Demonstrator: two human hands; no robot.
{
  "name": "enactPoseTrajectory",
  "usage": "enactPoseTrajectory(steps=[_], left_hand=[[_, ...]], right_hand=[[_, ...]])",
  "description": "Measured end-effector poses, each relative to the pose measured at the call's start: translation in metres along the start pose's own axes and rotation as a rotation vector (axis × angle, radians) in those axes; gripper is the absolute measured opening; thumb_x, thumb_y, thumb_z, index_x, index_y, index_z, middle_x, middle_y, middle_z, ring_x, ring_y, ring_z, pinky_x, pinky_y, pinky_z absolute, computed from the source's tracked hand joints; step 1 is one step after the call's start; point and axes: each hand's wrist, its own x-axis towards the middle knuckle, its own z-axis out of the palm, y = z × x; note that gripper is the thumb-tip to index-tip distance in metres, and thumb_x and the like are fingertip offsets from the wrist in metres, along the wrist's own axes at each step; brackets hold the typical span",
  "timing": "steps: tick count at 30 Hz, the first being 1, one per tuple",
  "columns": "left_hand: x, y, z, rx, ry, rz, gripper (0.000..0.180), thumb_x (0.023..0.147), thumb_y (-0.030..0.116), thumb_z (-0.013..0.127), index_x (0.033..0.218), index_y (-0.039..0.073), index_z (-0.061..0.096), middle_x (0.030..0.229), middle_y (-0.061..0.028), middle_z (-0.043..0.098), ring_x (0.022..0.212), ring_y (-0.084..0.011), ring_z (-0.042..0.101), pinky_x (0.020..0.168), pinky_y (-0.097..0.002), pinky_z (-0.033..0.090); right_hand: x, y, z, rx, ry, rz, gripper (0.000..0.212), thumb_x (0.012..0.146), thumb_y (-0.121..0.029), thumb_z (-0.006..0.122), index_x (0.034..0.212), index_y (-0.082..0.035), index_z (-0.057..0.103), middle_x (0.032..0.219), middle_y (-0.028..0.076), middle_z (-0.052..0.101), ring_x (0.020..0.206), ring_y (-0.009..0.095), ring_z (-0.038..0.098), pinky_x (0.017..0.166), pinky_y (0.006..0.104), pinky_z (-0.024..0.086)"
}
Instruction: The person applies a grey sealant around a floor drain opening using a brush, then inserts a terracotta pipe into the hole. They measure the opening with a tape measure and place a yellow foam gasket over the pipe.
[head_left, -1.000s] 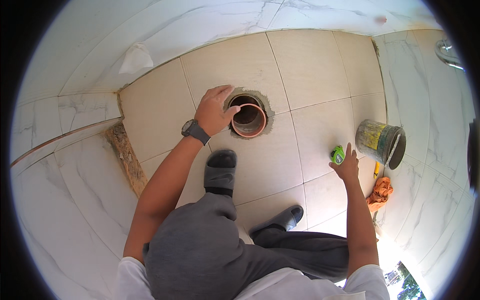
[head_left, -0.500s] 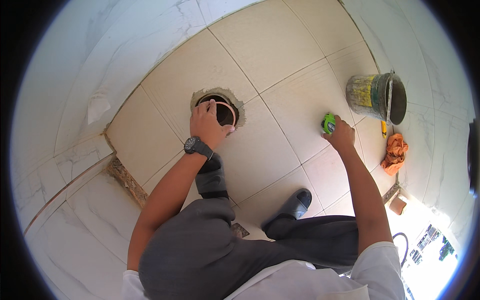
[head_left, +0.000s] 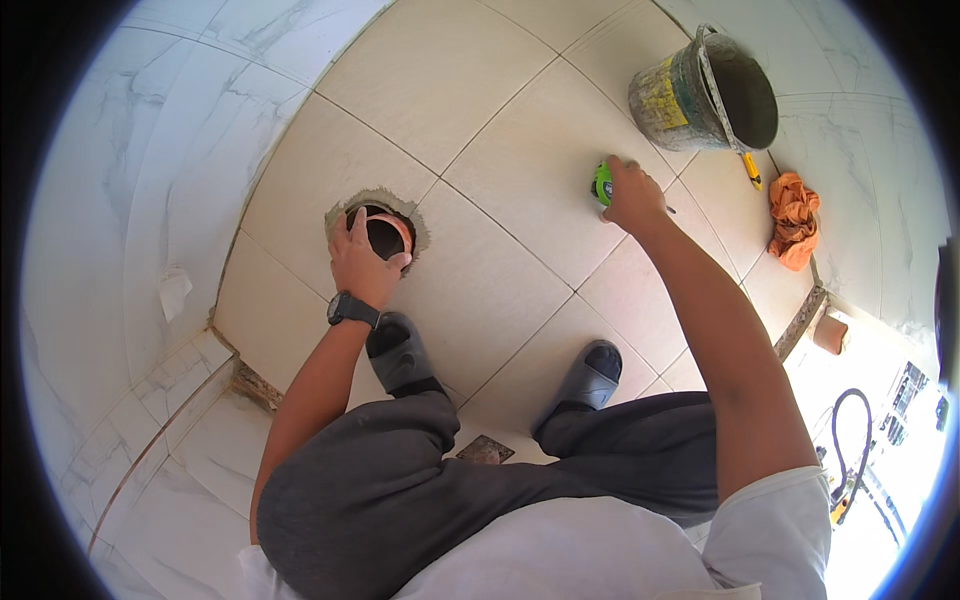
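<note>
In the floor at left is a round hole (head_left: 423,238) with a rough grey mortar edge. An orange pipe (head_left: 407,232) with a dark inside sits in it. My left hand (head_left: 362,265), wearing a black watch, grips the pipe's rim, its fingers over the far left side and its thumb at the near right. Over the tiles at right, my right hand (head_left: 637,198) holds a green tape measure (head_left: 602,185) with its fingers wrapped around the case. A small dark tip sticks out beside that hand; I cannot make out what it belongs to.
A mortar-stained bucket (head_left: 665,105) lies tipped near the right wall. Beside it are a yellow-and-black tool (head_left: 752,171) and a crumpled orange cloth (head_left: 794,222). My sandalled feet stand on the beige tiles (head_left: 490,300). A square floor opening (head_left: 486,450) lies between my legs.
The view has shifted, so the hole and bucket sit elsewhere in it. My left hand stays on the pipe, and my right hand still holds the tape measure, now farther from the orange cloth.
</note>
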Motion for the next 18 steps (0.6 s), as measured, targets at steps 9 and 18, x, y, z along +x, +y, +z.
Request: enactPoseTrajectory(steps=[9,18], left_hand=[[-0.002,-0.032,0.003,0.017,0.122,0.078,0.116,0.06,0.052,0.091,0.147,-0.005,0.039,0.149,-0.0342,0.033,0.137,-0.049,0.035,0.112,-0.0549,0.034],[-0.058,-0.128,0.018,-0.042,0.098,-0.043,0.119,0.063,0.06,0.087,0.146,-0.009,0.037,0.149,-0.0356,0.032,0.14,-0.0489,0.029,0.112,-0.0586,0.03]], right_hand=[[0.003,-0.003,-0.003,0.008,-0.005,0.037,0.085,0.064,-0.015,0.09,0.134,-0.009,0.044,0.124,0.025,0.058,0.115,0.039,0.063,0.091,0.0422,0.058],[0.012,-0.009,-0.012,-0.05,-0.113,0.038,0.09,0.059,-0.014,0.093,0.133,-0.009,0.043,0.119,0.024,0.061,0.112,0.038,0.065,0.091,0.0441,0.057]])
